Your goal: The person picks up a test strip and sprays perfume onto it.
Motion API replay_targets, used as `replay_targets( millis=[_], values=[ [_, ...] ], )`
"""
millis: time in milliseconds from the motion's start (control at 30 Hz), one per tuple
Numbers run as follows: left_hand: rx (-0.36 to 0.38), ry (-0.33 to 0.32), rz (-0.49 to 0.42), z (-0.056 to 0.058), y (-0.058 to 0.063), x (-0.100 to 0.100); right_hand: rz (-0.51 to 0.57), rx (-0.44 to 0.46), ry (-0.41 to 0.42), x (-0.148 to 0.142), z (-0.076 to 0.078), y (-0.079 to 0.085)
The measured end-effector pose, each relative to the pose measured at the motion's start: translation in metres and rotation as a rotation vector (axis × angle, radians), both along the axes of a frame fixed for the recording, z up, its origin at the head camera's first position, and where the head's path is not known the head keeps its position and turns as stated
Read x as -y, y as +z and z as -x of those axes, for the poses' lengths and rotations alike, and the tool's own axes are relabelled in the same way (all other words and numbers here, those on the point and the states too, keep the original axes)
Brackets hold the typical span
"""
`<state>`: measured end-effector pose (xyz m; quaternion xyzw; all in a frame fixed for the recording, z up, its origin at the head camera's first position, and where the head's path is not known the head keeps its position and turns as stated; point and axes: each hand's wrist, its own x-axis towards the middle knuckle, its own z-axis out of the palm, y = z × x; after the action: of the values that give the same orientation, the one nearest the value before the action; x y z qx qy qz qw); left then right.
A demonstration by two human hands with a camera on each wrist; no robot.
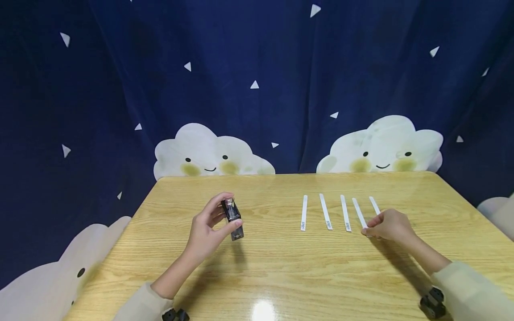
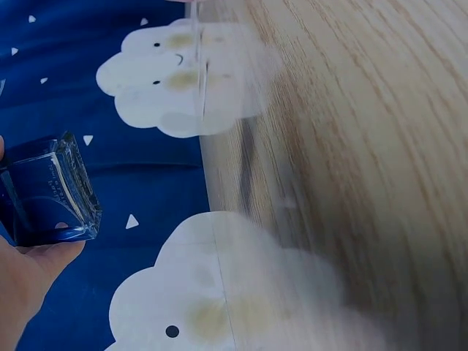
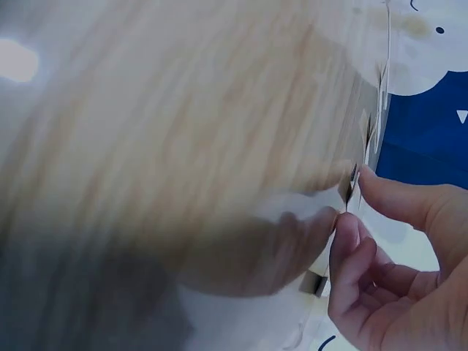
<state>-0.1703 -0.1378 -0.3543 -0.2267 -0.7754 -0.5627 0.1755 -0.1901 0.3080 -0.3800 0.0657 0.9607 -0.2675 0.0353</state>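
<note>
My left hand (image 1: 206,227) grips a small glass perfume bottle (image 1: 233,218) above the left half of the table, thumb on one side and fingers on the other. In the left wrist view the clear, thick-walled bottle (image 2: 55,191) carries small lettering. At the right, my right hand (image 1: 389,225) pinches the near end of a white perfume test strip (image 1: 358,211) lying on the table. In the right wrist view the thumb and fingers of that hand (image 3: 395,270) meet at the strip's edge. Another strip (image 1: 374,204) is partly hidden behind this hand.
More white strips (image 1: 304,213) lie in a spaced row to the left of the right hand, with dark print at their near ends. The wooden table (image 1: 273,263) ends at a dark blue curtain (image 1: 225,89) with clouds and triangles.
</note>
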Motion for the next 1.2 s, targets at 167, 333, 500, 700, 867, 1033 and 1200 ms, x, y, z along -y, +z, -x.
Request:
replay_targets(
  millis=[167, 333, 500, 700, 867, 1033, 1200],
  values=[
    [-0.004, 0.001, -0.005, 0.0, -0.001, 0.0, -0.022, -0.023, 0.077, -0.005, 0.0, -0.002],
    [-0.004, -0.008, -0.007, 0.001, -0.003, 0.0, -0.026, -0.025, 0.12, -0.009, 0.001, -0.003],
    [0.026, 0.005, -0.01, 0.0, -0.003, 0.001, -0.025, -0.036, 0.147, -0.011, 0.003, -0.002],
    [0.049, 0.017, -0.014, -0.001, -0.003, 0.002, -0.011, -0.039, 0.209, -0.013, 0.007, -0.003],
    [0.052, 0.011, -0.017, -0.002, -0.003, 0.002, -0.016, -0.063, 0.331, -0.016, 0.012, -0.004],
    [0.05, 0.003, -0.019, -0.001, -0.004, 0.001, -0.006, -0.089, 0.459, -0.021, 0.018, -0.006],
    [0.052, -0.022, -0.031, 0.0, -0.005, 0.0, 0.024, -0.084, 0.516, -0.026, 0.023, -0.008]
  ],
)
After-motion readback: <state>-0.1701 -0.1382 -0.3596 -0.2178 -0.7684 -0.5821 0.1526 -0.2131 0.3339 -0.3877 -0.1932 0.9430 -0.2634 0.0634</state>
